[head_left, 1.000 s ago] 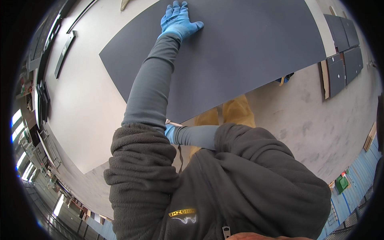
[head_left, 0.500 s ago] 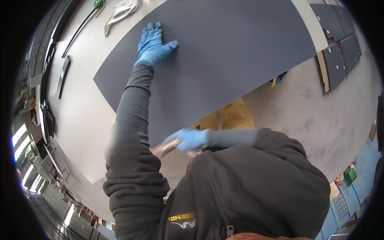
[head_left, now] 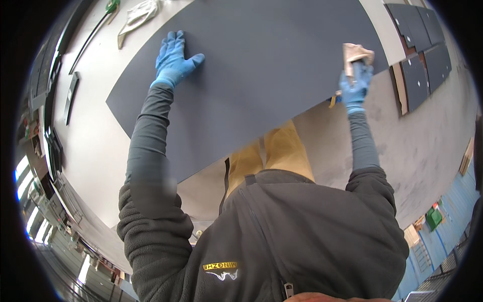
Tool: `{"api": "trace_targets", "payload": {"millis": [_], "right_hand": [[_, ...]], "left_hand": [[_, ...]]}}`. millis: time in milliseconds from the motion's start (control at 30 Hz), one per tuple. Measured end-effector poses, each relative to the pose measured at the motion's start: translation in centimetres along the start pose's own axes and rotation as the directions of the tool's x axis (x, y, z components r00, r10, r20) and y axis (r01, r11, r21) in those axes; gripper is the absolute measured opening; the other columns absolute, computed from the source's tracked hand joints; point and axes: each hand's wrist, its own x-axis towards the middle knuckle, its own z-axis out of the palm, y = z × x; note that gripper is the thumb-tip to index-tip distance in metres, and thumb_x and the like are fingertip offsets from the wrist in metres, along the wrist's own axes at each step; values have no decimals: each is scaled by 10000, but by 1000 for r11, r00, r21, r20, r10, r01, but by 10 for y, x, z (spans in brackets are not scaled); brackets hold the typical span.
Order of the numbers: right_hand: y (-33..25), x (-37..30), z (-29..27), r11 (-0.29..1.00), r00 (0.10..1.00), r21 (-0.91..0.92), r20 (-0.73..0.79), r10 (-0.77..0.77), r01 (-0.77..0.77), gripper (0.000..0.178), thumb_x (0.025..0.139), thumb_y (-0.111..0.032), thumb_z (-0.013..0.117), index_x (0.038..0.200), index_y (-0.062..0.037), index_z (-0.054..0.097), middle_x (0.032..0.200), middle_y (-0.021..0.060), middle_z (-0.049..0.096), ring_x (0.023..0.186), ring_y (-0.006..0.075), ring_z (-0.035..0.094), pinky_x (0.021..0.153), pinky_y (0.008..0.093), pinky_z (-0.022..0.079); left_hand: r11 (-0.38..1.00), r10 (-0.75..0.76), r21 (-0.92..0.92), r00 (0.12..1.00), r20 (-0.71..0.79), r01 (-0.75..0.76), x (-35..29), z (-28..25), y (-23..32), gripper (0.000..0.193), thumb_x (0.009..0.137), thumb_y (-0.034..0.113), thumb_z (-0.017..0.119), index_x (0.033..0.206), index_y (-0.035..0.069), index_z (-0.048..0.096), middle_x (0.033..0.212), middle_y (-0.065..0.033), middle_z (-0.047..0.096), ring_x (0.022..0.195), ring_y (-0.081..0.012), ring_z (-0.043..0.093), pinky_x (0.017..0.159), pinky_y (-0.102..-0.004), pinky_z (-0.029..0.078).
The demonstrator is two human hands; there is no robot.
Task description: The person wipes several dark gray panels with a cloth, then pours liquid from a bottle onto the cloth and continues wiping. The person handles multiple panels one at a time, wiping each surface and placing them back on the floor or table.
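Note:
A large dark grey panel lies flat in front of me, reaching past the top of the head view. My left hand, in a blue glove, rests flat on its left part with fingers stretched and thumb out to the side. Near the panel's right end my right hand, gloved in the same blue, grips a pale pinkish-beige cloth. The cloth is bunched over the fingers, against or just above the panel's surface; contact cannot be made out.
A white cloth and a green-headed tool with a thin black rod lie at the far left. Below them is a short dark bar. Smaller dark panels stand to the right. A green bin shows at lower right.
My right hand has swept from close to my body out to the panel's right end, carrying the cloth. My left hand stays flat on the panel; the view has shifted slightly.

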Motion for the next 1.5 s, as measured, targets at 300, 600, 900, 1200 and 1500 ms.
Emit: {"api": "trace_targets", "payload": {"millis": [300, 600, 900, 1200, 1500], "right_hand": [[-252, -105, -6, 809, 717, 542, 468, -516, 228, 291, 982, -156, 618, 1265, -94, 649, 1216, 148, 692, 1157, 263, 694, 1100, 430, 527], [95, 69, -4, 980, 989, -196, 139, 57, -29, 539, 966, -269, 653, 1467, -94, 559, 1541, 155, 541, 1419, 330, 506, 1228, 496, 305], [-167, -76, 22, 987, 942, 25, 294, -159, 158, 709, 874, -144, 710, 1537, -65, 469, 1550, 182, 480, 1429, 364, 462, 1174, 464, 437], [-502, -190, 33, 344, 150, 876, 311, -938, 336, 322, 909, -265, 636, 1161, -72, 690, 1153, 102, 684, 1096, 294, 657, 996, 422, 485], [-505, -163, 7, 290, -234, 11, 563, -793, -957, 433, 985, -426, 617, 1137, -28, 697, 1020, 113, 717, 870, 291, 691, 734, 441, 547]], "left_hand": [[997, 42, -58, 998, -46, -45, 0, 8, -7, 1074, 875, 695, 659, 1687, 139, 229, 1760, -153, 150, 1626, -359, 122, 1314, -448, 156], [997, 50, -64, 997, -59, -54, -1, 9, -8, 1072, 875, 697, 652, 1683, 127, 238, 1756, -154, 169, 1623, -357, 139, 1311, -455, 168], [1000, 20, -12, 997, -72, -20, -1, 10, -1, 1086, 859, 719, 662, 1673, 121, 265, 1747, -148, 202, 1617, -355, 169, 1303, -467, 206], [997, 52, 72, 986, -157, -42, 0, 11, -3, 920, 954, 584, 636, 1656, 91, 304, 1711, -184, 286, 1573, -375, 293, 1285, -434, 279], [745, 27, -652, 969, 244, 143, -21, -63, -26, 918, 946, 613, 638, 1602, 23, 386, 1627, -244, 427, 1530, -360, 389, 1251, -397, 317]]}}
